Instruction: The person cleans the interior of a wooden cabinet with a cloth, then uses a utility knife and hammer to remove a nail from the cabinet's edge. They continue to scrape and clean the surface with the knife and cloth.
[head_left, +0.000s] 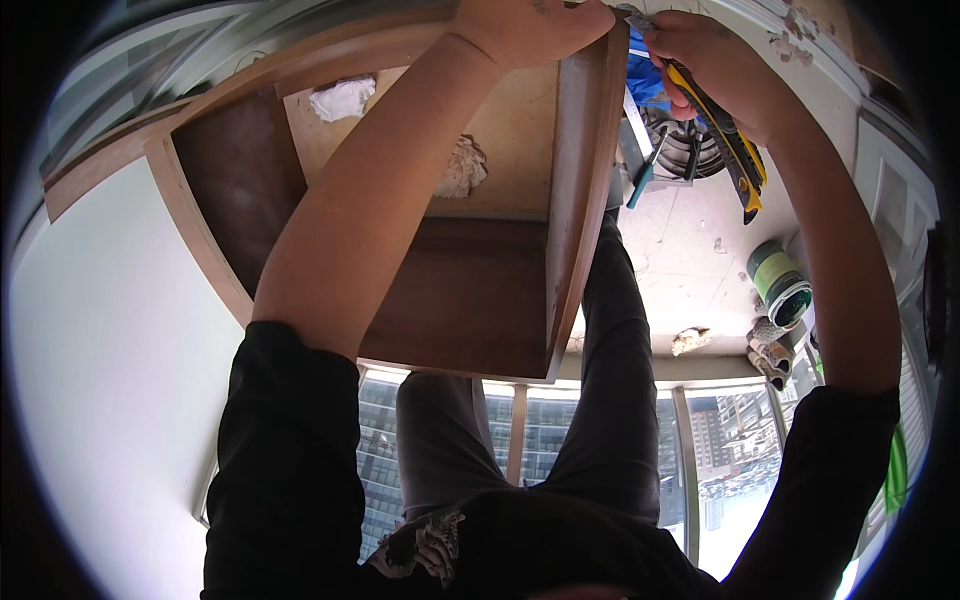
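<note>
The yellow-and-black utility knife [727,132] is in your right hand [703,55], slanting down and to the right from under your fingers, above the pale floor [690,255]. Those fingers are curled in around it; your thumb and forefinger also meet a small greyish piece [640,20] at the cabinet's far corner, though you can't tell from this view whether they pinch it. Your left hand [540,32] lies at the top of the brown wooden cabinet [455,290], near that same corner; its fingers are partly cut off by the upper edge, so how far they are closed, and on what, cannot be told.

The open cabinet is in front of your legs. Inside it are a crumpled white wad [343,98] and, partly behind your left forearm, a crumpled beige one [466,168]. To its right, a teal-handled tool [643,184] is beside a dark coiled thing [693,150], with something blue [647,82] beyond. Nearer you are a green bucket [778,280], a pair of shoes [770,355] and a pale scrap [690,341].
</note>
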